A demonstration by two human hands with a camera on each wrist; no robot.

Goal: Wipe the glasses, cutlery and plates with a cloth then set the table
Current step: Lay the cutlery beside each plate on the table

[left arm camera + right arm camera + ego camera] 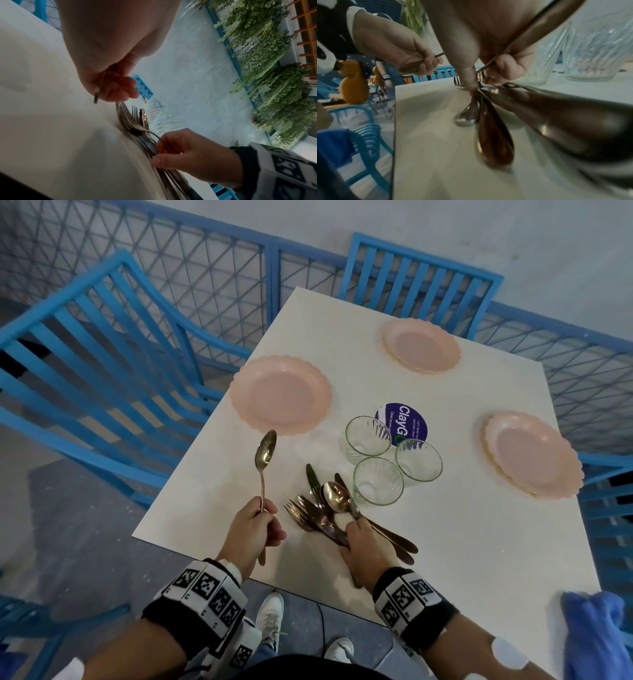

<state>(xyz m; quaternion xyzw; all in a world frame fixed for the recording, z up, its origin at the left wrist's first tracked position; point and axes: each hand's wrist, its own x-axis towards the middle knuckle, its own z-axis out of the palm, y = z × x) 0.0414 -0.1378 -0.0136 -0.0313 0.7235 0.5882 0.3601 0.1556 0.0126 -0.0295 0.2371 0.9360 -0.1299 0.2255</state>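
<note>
A white square table point(428, 542) carries everything, with blue slatted chairs point(102, 364) drawn up on its left, far and right sides and a blue mesh fence point(205, 268) behind them. Three pink scalloped plates are spread out on it: one near the left edge point(281, 393), one at the far side point(421, 345), and one at the right edge point(532, 453), which seems to sit on another plate beneath it. A crumpled blue cloth point(596, 635) lies at the near right corner, well apart from the dishes. Three clear ribbed glasses point(378, 481) stand upright in a tight cluster in the middle, partly covering a round purple sticker point(407, 419) that reads "ClayGo" in large white letters, with smaller lines reading "Let's keep our pantries clean" and a further line cut off by the glass. Just beside the glasses, on the near side, a pile of bronze-toned cutlery point(325, 515) lies fanned on the table, with forks, knives and spoons overlapping. The right hand point(366, 549) presses down on this pile, its grip closed around the handle of a spoon point(337, 496) whose bowl is tilted up above the rest. The left hand point(257, 529) is clenched around the handle of another spoon point(265, 453), held clear of the table with its bowl pointing toward the left plate.
</note>
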